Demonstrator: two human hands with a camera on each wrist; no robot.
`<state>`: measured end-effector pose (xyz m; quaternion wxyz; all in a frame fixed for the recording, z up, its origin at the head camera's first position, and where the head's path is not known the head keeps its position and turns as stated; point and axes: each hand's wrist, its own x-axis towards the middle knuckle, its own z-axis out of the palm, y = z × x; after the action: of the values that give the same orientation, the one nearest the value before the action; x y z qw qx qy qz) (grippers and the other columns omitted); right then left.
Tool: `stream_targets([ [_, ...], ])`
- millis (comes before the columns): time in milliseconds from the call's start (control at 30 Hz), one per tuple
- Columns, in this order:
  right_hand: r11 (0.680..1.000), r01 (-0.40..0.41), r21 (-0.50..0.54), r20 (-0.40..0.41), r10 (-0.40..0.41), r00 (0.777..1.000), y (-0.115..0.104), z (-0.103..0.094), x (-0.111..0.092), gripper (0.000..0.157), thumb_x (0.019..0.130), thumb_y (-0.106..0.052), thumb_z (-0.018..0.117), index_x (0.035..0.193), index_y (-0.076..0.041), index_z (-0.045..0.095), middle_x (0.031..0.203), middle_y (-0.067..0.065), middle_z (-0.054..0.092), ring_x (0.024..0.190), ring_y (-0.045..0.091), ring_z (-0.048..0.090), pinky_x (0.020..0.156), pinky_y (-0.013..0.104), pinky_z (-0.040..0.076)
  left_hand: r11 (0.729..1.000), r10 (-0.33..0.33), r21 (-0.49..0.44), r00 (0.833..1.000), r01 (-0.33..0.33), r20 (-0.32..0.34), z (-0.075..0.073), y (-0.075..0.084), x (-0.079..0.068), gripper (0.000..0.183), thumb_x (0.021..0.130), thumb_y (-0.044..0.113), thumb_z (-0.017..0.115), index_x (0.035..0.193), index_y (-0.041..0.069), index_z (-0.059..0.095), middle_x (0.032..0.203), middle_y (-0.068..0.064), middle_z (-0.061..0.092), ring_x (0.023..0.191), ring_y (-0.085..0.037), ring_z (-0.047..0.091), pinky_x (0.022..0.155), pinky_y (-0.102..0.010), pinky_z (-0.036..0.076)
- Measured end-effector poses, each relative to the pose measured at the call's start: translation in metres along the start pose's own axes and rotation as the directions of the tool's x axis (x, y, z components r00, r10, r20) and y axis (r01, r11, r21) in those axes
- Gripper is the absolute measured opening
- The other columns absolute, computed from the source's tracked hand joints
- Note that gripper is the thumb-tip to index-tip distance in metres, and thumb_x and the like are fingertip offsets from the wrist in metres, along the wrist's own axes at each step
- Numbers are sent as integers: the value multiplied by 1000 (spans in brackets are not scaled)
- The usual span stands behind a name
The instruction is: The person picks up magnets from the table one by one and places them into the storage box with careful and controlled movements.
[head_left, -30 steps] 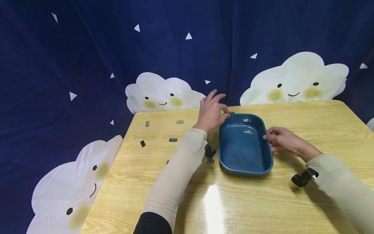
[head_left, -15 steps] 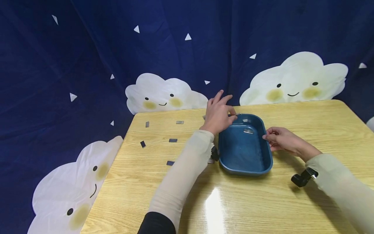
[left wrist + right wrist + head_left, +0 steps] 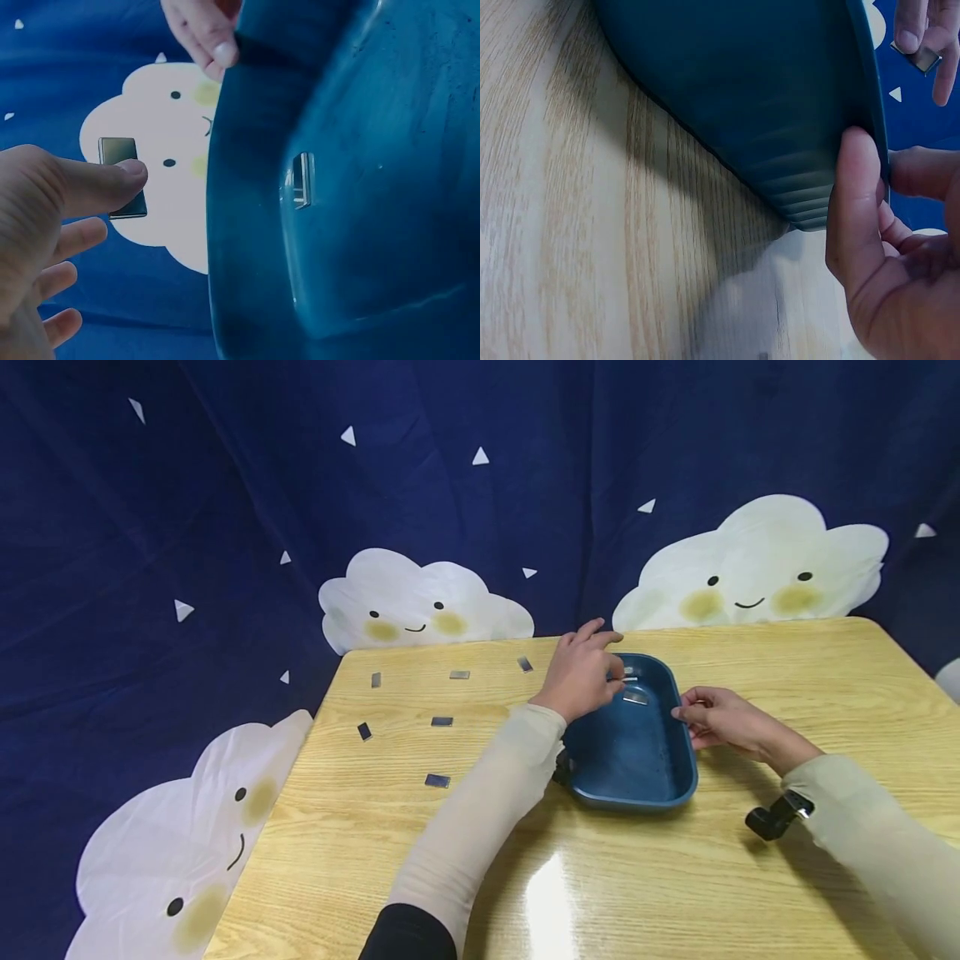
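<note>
Blue tub [image 3: 630, 760] sits by my left hand [image 3: 577, 681], which pinches a shiny block [image 3: 117, 150]; my right hand [image 3: 720, 720] grips the tub.

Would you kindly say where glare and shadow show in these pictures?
Head view: white glare on the table; left wrist: dim, bluish light, with glints inside the blue tray; right wrist: a dark shadow beside the blue tray.

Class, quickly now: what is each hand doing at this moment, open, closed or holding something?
Left hand: closed, pinching a small shiny tile.
Right hand: closed, gripping the side of the blue tub.
</note>
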<state>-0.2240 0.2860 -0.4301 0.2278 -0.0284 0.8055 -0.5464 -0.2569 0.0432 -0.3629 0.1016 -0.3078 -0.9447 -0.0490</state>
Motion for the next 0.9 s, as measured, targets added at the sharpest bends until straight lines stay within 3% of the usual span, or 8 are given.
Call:
stream_targets([
  [600,1000,-12,-16,-1,12,1000,1,0,1,22,104,-20,49,107,1,42,79,-1,56,68,7,59,64,28,59,997,75,2,997,-75,31,15,15,4,12,93,37,68,98,34,79,127,15,66,145,-15,37,119,-38,31],
  [900,1000,-6,-11,0,6,1000,-1,0,-1,22,103,-20,50,107,1,42,79,-1,56,68,7,60,64,28,59,996,88,8,995,-88,39,22,17,5,9,92,39,69,92,35,78,121,20,67,133,-10,45,109,-32,38],
])
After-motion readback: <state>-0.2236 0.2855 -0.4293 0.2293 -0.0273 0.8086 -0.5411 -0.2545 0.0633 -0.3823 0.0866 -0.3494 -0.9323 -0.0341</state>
